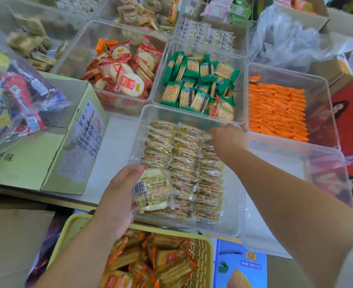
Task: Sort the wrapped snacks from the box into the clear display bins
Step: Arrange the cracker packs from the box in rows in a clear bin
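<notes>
Edges: the clear bin (232, 204) has its near-left rim under the left grip (119, 196) and its far-right corner at the right grip (227, 138). Its far wall meets the bin of green crackers (200, 84), just beyond the right grip.
Open room: under the right forearm, a strip of the clear bin's floor shows between the packed rows (183, 169) and the right wall. The neighbouring bin (275, 163) sits against that wall, further right. Left of the left grip, a strip of worktop (113, 146) lies between the clear bin and the green carton (46, 152).
Near side: the yellow basket (200, 252) of orange packs lies under the left wrist, nearer the person than the clear bin.
Left grip pose: the palm is turned rightward, the thumb lies along the far edge of the held packets (150, 190) and the fingers are curled beneath them. It clasps them over the bin's near-left corner.
Right grip pose: the arm stretches forward and leftward, back of the hand up. The fingers bend down onto the far end of the right-hand row; I cannot tell whether they pinch a packet.
Held packets: a small stack with its flat face turned up and its barcode edge toward the palm. The long axis runs away from the person, in line with the rows.
Packed rows: three columns run near to far, with the packets on edge and overlapping.
Beyond-right of the right grip: a bin of orange sticks (275, 111).
</notes>
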`<state>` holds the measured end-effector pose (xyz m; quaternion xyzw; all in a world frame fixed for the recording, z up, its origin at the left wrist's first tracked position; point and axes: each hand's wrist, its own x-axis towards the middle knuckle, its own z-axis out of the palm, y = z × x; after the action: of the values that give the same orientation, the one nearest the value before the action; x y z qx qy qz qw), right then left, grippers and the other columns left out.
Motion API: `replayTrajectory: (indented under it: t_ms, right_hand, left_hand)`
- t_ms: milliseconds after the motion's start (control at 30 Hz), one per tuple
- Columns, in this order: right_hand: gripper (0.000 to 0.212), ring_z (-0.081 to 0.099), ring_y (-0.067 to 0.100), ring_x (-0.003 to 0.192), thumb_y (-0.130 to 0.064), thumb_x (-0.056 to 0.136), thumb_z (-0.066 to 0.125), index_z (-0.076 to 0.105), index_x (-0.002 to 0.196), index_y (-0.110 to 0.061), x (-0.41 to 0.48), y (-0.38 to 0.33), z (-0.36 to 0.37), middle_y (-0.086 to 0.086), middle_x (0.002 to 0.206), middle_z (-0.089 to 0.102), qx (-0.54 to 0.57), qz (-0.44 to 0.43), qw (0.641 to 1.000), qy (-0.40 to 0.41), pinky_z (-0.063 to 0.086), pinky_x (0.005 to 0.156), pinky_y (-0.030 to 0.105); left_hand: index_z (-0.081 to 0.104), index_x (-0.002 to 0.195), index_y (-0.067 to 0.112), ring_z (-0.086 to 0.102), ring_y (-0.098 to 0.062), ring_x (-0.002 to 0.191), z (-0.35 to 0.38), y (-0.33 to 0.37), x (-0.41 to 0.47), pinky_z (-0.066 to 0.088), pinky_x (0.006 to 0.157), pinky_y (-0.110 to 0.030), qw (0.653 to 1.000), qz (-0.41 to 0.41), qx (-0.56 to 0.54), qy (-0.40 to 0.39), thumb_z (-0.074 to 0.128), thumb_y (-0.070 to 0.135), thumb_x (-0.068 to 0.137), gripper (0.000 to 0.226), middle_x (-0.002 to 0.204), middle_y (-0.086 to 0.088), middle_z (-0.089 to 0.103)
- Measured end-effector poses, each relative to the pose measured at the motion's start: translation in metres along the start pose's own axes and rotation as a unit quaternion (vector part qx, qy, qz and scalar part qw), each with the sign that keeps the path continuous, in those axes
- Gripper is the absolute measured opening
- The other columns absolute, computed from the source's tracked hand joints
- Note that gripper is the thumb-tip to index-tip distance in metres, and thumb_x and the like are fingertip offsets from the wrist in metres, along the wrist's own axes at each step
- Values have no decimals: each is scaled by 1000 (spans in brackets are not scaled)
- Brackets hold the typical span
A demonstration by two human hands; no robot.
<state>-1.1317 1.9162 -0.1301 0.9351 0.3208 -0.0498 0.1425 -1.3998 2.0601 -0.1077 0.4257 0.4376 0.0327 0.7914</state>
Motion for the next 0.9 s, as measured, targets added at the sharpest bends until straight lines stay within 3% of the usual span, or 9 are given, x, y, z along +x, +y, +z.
replayTrajectory:
  t_ms: [100,233,333,400,467,533,633,800,900]
  right_hand:
    - [24,61,28,92,-9,92,62,68,112,-21,3,2,10,5,93,68,83,34,996,-15,47,65,32]
    - [31,58,30,102,-3,89,55,63,116,-15,3,1,15,5,94,63,97,35,994,-23,51,76,37]
    - [31,51,33,111,-14,89,50,58,119,-15,-9,-4,17,8,113,62,24,12,1000,13,42,99,45]
    - [46,44,36,122,-28,92,44,48,136,-13,-24,-10,23,11,130,54,16,5,998,57,33,111,50]
    - [68,27,37,144,-48,99,34,28,154,-10,-41,-17,29,16,154,36,44,-5,997,63,19,122,51]
    - [84,-1,34,155,-64,99,15,4,160,-8,-51,-23,38,16,168,4,60,-7,998,14,2,126,49]
    - [94,-19,33,153,-73,93,-2,-12,158,-5,-53,-26,46,18,166,-18,63,12,998,-22,-5,125,48]
    - [100,-21,31,152,-79,89,-3,-18,157,-8,-42,-30,52,17,164,-24,132,44,989,-55,-9,123,45]
    - [100,-23,29,152,-81,87,-4,-18,158,-11,-41,-33,56,15,164,-27,157,53,983,-75,-10,123,46]
  left_hand:
    - [75,104,26,65,-37,119,0,1,0,40,111,-62,1000,-2,-1,-1,59,36,99,19,117,-7,75]
    - [73,109,24,63,-37,121,0,1,0,38,113,-63,1000,-4,-9,-2,61,38,96,22,119,-7,74]
    - [73,109,26,62,-36,123,0,1,0,37,114,-62,1000,-3,-18,0,61,37,98,20,121,-4,74]
    - [73,113,27,60,-32,125,0,1,0,37,114,-62,1000,0,-21,0,61,39,99,22,126,-1,72]
    - [73,114,28,59,-30,127,1,1,0,37,115,-61,1000,3,-21,-2,61,41,99,23,128,1,70]
    - [73,113,29,57,-29,129,1,1,0,36,115,-61,1000,7,-19,-3,61,42,98,23,130,2,69]
    - [72,115,27,57,-29,129,2,2,-1,35,115,-61,1000,9,-20,0,62,42,97,25,130,1,69]
    - [72,115,24,66,-32,118,3,1,-1,41,112,-60,1000,9,-9,7,59,38,100,24,118,-2,75]
    - [72,115,23,70,-30,112,4,3,-4,48,104,-55,1000,15,-2,2,65,43,90,33,116,-4,76]
